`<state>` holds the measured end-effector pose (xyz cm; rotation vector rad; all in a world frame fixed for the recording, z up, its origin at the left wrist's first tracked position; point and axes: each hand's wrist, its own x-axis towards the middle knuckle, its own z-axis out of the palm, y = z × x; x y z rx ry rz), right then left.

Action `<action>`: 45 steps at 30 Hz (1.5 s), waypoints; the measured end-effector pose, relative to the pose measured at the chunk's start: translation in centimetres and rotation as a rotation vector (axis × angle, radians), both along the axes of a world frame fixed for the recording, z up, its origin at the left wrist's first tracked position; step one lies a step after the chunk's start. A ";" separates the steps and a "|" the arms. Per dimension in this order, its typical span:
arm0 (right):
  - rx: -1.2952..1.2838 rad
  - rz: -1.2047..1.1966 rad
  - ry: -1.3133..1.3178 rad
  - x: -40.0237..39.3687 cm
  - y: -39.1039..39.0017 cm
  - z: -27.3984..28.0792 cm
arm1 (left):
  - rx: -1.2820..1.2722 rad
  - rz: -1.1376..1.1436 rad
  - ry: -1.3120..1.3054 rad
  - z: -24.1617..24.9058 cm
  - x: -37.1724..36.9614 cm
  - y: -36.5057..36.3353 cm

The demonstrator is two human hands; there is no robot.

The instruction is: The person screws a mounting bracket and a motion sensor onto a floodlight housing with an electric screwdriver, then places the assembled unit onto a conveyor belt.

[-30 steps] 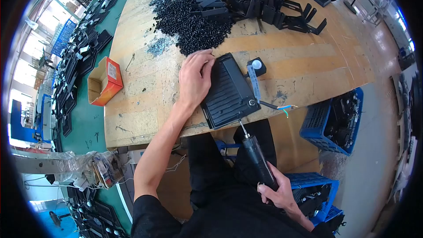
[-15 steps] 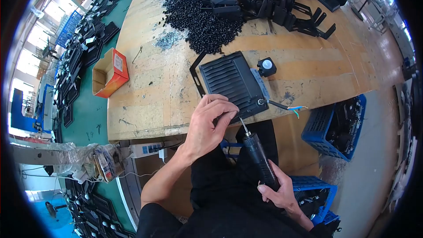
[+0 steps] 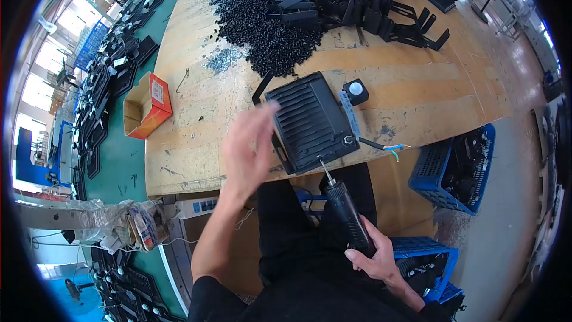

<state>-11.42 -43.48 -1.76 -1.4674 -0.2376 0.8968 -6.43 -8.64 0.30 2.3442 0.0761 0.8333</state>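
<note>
My right hand [image 3: 379, 256] grips a black electric screwdriver [image 3: 347, 211], its bit pointing up to the near edge of a black finned floodlight [image 3: 308, 116]. The bit tip meets or nearly meets a small screw there; contact is hard to tell. My left hand [image 3: 245, 152] is smeared by motion left of the floodlight, and its fingers do not show clearly. A black U-shaped bracket [image 3: 262, 87] lies along the floodlight's left side, partly hidden by that hand. At its right are a sensor [image 3: 356, 90] and a cable [image 3: 372, 143] with bare coloured wire ends.
Black screws [image 3: 262, 30] and silver hardware [image 3: 223, 59] lie heaped behind the floodlight. Black brackets [image 3: 372, 15] are piled at the back. An orange box [image 3: 158, 104] stands at the left edge. Blue crates [image 3: 441, 173] sit at lower right; a green bench [image 3: 122, 179] with lamps runs left.
My left hand has left the bit tip and moved left and up. The screwdriver stays at the floodlight's near edge in my right hand. The view has shifted slightly.
</note>
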 end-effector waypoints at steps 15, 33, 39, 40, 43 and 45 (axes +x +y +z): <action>-0.023 -0.061 0.063 -0.2 -1.4 -1.3 | 0.144 0.074 0.117 1.5 8.2 2.8; 0.046 -0.046 0.346 1.1 -1.5 0.2 | 0.311 -0.162 0.258 -1.7 10.1 0.8; 0.100 -0.023 0.605 2.6 -2.3 1.4 | 0.512 -0.336 0.357 -1.7 10.2 1.0; 0.115 -0.018 0.621 2.7 -2.4 1.4 | 0.521 -0.342 0.341 -2.0 10.3 1.1; 0.136 -0.011 0.648 2.9 -2.5 1.3 | 0.525 -0.338 0.346 -1.7 10.3 1.0; 0.146 -0.002 0.657 3.1 -2.5 1.1 | 0.512 -0.344 0.351 -1.6 10.3 1.0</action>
